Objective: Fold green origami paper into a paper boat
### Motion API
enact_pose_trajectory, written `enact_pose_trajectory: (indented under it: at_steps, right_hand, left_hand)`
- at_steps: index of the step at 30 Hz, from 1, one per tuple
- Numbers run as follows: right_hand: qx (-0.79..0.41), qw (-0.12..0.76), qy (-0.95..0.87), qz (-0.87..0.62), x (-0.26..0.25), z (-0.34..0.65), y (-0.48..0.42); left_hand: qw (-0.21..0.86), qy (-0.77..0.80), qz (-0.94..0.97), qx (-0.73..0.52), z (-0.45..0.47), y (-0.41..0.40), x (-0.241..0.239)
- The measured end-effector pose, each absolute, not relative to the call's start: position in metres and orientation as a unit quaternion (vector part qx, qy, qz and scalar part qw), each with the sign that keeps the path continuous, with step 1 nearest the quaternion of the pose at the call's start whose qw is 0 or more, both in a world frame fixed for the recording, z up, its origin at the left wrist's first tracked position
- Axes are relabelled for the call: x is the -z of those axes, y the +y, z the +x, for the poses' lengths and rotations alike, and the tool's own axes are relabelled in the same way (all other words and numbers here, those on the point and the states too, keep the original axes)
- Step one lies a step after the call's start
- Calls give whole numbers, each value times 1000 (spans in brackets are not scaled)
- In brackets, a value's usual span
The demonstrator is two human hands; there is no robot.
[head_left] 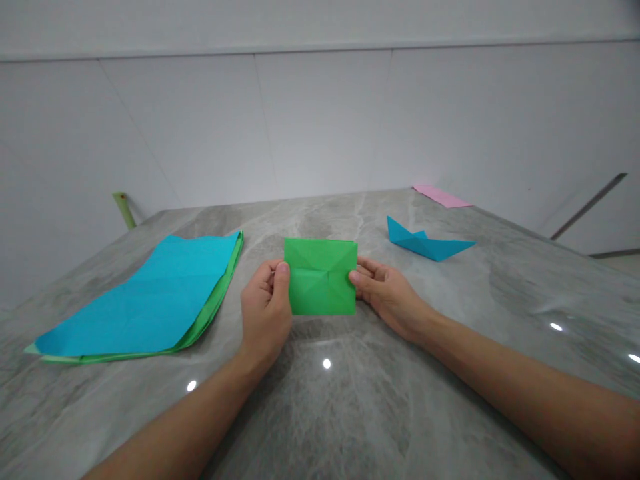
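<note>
A folded square of green origami paper [321, 277] stands in front of me, creased diagonally and through the middle. My left hand [266, 307] pinches its left edge between thumb and fingers. My right hand [385, 297] holds its right edge, with the thumb and fingertips against the paper. The paper's lower edge sits close to the marble table top [320, 400], and I cannot tell whether it touches.
Left of the hands lie large stacked sheets of blue and green paper [145, 300]. A blue origami boat [423, 241] sits to the right, and a pink paper sheet [440, 196] lies at the far corner. White walls stand behind the table. A green strip [124, 209] leans beyond its left edge.
</note>
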State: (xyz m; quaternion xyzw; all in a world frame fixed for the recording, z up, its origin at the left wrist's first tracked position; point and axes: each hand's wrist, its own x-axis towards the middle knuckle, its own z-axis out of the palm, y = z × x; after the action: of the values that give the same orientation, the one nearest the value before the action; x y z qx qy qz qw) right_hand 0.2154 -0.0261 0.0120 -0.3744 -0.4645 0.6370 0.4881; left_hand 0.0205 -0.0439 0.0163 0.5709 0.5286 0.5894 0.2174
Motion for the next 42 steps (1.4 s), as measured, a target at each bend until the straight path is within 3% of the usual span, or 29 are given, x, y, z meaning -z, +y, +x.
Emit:
enact_pose_trajectory:
  at_steps: [4, 6, 15, 19, 33, 38, 42]
  right_hand:
    - [-663, 452, -468, -372, -12, 217, -28]
    - [-661, 439, -472, -385, -10, 219, -28]
    - [-583, 465, -501, -440, -13, 218, -30]
    - [-564, 492, -505, -431, -12, 220, -28]
    - [-559, 375, -617, -407, -8, 227, -23]
    - [-375, 413, -678, -479, -4, 233, -18]
    - [-354, 392, -712, -462, 1, 235, -14]
  left_hand:
    - [513, 418, 494, -563, 26, -41, -7]
    - [600, 382, 468, -524, 27, -39, -3]
    - [661, 390, 424, -481, 28, -40, -3]
    - [690, 385, 468, -395, 28, -42, -5]
    - [581, 472, 489, -449, 21, -34, -4]
    - [433, 507, 621, -412, 18, -33, -6]
    - [275, 510, 714, -393, 16, -32, -4]
